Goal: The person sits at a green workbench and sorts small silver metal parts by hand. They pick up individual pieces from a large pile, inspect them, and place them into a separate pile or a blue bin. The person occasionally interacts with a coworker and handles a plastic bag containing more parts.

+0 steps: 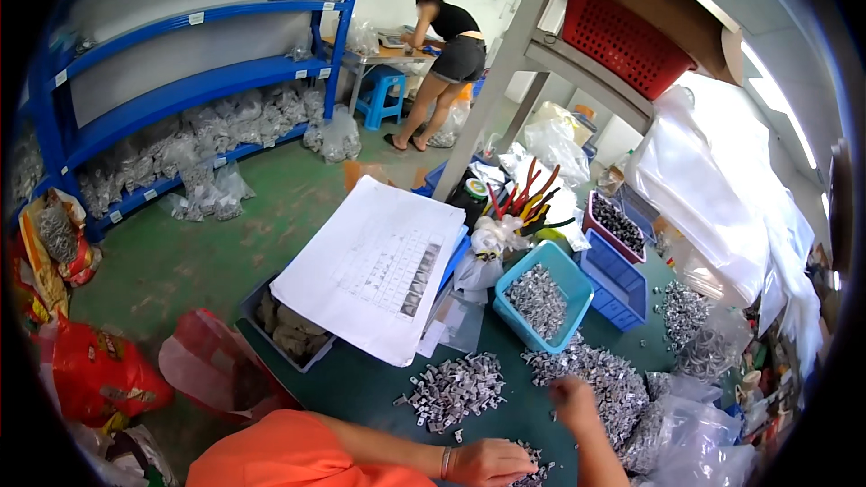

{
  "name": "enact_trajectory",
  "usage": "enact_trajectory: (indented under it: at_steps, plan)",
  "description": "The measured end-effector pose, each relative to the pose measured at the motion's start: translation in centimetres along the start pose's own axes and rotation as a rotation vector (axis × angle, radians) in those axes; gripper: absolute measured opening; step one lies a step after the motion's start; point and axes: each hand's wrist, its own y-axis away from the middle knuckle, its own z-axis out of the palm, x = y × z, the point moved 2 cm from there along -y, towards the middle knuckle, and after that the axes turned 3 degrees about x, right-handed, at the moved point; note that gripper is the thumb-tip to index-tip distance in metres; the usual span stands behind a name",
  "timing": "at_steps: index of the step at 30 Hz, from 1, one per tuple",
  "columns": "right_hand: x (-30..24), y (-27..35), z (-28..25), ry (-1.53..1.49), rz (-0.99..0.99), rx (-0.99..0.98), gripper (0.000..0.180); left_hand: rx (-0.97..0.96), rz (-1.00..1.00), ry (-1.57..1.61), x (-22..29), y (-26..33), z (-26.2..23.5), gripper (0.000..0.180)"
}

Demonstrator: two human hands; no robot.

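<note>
left hand flat, right hand on metal parts

Left hand rests before one parts pile; right hand touches the pile beside it, tray just behind.

We note small metal parts, dull silver, heaped on a matt dark green table covering. The light blue tray is smooth plastic. The large sheet is matt white paper. Bags at right are glossy clear plastic film.
</note>
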Motion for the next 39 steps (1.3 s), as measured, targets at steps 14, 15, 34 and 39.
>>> enact_trajectory:
  at_steps: [14,15,34,39]
  plan:
    - [-10.4,3.6,6.2,-0.025,-0.416,-0.462,0.019,0.006,0.052,0.000,0.6,0.2,-0.5,0.023]
    - [-10.3,3.6,6.2,-0.028,-0.399,-0.454,0.019,0.012,0.048,0.002,0.6,0.1,-0.5,0.023]
    - [-11.5,4.3,6.4,-0.226,-0.354,-0.466,0.021,0.031,0.001,-0.018,0.5,-0.2,-0.9,0.020]
    - [-11.6,4.8,5.3,-0.415,-0.195,-0.489,0.021,0.050,-0.081,0.023,-0.1,1.3,-0.2,0.027]
